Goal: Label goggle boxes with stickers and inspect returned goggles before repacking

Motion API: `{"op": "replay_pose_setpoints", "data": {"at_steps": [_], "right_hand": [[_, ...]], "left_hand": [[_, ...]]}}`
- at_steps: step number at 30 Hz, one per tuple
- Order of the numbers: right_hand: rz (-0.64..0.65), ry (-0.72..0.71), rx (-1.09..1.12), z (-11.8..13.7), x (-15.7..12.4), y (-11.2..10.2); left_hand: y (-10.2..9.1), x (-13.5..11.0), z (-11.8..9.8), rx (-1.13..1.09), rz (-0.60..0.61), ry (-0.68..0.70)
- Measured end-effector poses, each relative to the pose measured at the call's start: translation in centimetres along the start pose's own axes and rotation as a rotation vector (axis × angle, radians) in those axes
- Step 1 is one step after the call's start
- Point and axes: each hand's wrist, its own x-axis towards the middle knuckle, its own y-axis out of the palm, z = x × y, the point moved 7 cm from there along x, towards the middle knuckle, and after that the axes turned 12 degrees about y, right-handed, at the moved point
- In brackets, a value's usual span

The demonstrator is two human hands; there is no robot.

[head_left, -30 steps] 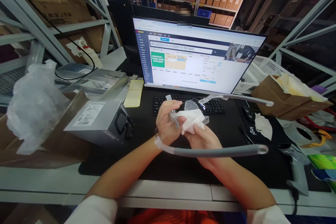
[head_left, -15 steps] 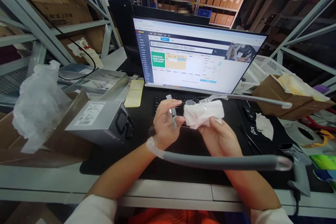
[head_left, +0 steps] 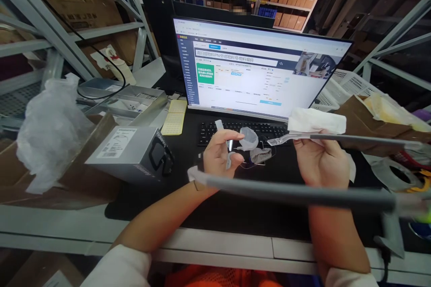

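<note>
Grey-sleeved glasses (head_left: 286, 189) sit in the left hand (head_left: 220, 157), fingers curled about the front end; thumb and forefinger stand apart, and the exact contact is hidden. The right hand (head_left: 323, 163) pinches a white pad (head_left: 316, 121), with the far temple (head_left: 363, 140) passing in front of its fingers. That overlap looks the likeliest trouble: a sideways pull could catch the temple and twist it, and a slack left grip could let everything drop. Film (head_left: 249, 139) and a grey scrap (head_left: 261, 155) near the front might snag too. Both temples point rightward, long axis nearly level, above the mat (head_left: 245, 208); keyboard (head_left: 211, 130) and monitor (head_left: 235, 92) lie beyond.
</note>
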Motion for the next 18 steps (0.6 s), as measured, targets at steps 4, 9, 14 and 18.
{"op": "replay_pose_setpoints", "data": {"at_steps": [4, 9, 14, 18], "right_hand": [[-0.053, -0.022, 0.003, 0.11, -0.09, -0.18], [-0.057, -0.090, -0.023, 0.50, -0.53, -0.17], [-0.051, -0.130, -0.055, 0.57, -0.75, -0.07], [-0.057, -0.148, -0.074, 0.36, -0.55, -0.18]], "left_hand": [[0.23, 0.10, -0.18, 0.078, 0.024, -0.028], [0.28, -0.19, 0.08, 0.048, 0.033, -0.041], [0.59, -0.37, 0.26, -0.088, 0.036, -0.074], [0.75, -0.55, 0.20, -0.138, 0.041, -0.084]]}}
